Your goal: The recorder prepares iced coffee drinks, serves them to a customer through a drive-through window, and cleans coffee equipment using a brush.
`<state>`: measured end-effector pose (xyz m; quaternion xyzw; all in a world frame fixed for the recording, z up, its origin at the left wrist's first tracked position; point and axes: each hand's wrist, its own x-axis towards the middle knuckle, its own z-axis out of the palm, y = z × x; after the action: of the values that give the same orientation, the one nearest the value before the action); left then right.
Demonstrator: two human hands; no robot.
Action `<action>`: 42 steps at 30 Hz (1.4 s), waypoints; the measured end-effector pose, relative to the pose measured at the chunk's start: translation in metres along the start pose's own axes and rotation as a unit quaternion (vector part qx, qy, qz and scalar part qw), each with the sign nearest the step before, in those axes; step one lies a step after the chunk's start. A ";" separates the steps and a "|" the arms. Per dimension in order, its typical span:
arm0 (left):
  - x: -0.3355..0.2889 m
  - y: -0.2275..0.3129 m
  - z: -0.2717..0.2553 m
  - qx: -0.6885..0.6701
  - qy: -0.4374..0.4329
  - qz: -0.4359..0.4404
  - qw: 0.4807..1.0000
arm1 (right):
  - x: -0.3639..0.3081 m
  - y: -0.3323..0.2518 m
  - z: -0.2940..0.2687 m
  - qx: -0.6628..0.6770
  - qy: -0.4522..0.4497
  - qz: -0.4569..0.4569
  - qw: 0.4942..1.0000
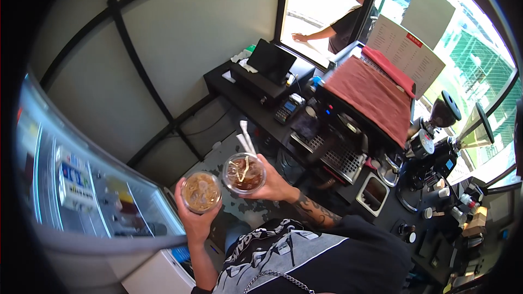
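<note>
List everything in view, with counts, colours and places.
Tan iced drink: 1, clear cup, left of centre
Dark iced drink: 1, reddish-brown, clear cup, centre
Straw-like sticks: at least two, white, just beyond dark iced drink
Glass-fronted fridge: 1, whitish frame, left
Counter: 1, black, centre to right
Screen: 1, black, above counter
Card terminal: 1, dark, on counter
Coffee machine: 1, steel and black, right of centre
Cloth: at least one, reddish, atop coffee machine
Grinders: 2, black, right
Paper sheets: 2, whitish, upper right
Other person: 1, dark top, outside
Shirt: 1, black and grey, bottom
Left grip: 1, bare, holding tan iced drink
Right grip: 1, bare, holding dark iced drink
</note>
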<state>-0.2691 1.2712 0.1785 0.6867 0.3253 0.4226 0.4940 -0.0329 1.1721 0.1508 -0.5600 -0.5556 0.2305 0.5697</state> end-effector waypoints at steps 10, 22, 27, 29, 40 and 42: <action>0.324 0.000 0.071 -0.046 -0.256 0.076 0.963 | 0.188 0.045 -0.076 -0.121 0.186 0.002 0.975; 0.597 0.041 0.294 -0.154 -0.428 0.109 0.884 | 0.378 0.078 -0.260 -0.169 0.456 -0.033 0.873; 0.684 0.025 0.416 -0.153 -0.502 0.117 0.843 | 0.412 0.099 -0.356 -0.060 0.430 0.000 0.901; 0.716 0.000 0.468 -0.216 -0.506 0.145 0.822 | 0.416 0.129 -0.387 -0.147 0.466 0.026 0.872; 0.758 -0.091 0.658 -0.187 -0.570 0.098 0.794 | 0.387 0.249 -0.494 -0.140 0.527 0.130 0.828; 0.769 -0.133 0.689 -0.174 -0.574 0.100 0.794 | 0.394 0.277 -0.503 -0.106 0.516 0.161 0.835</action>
<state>0.6798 1.6977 0.1437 0.7343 -0.1672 0.0470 0.6562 0.6241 1.4023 0.1741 -0.7362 -0.1037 -0.0636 0.6657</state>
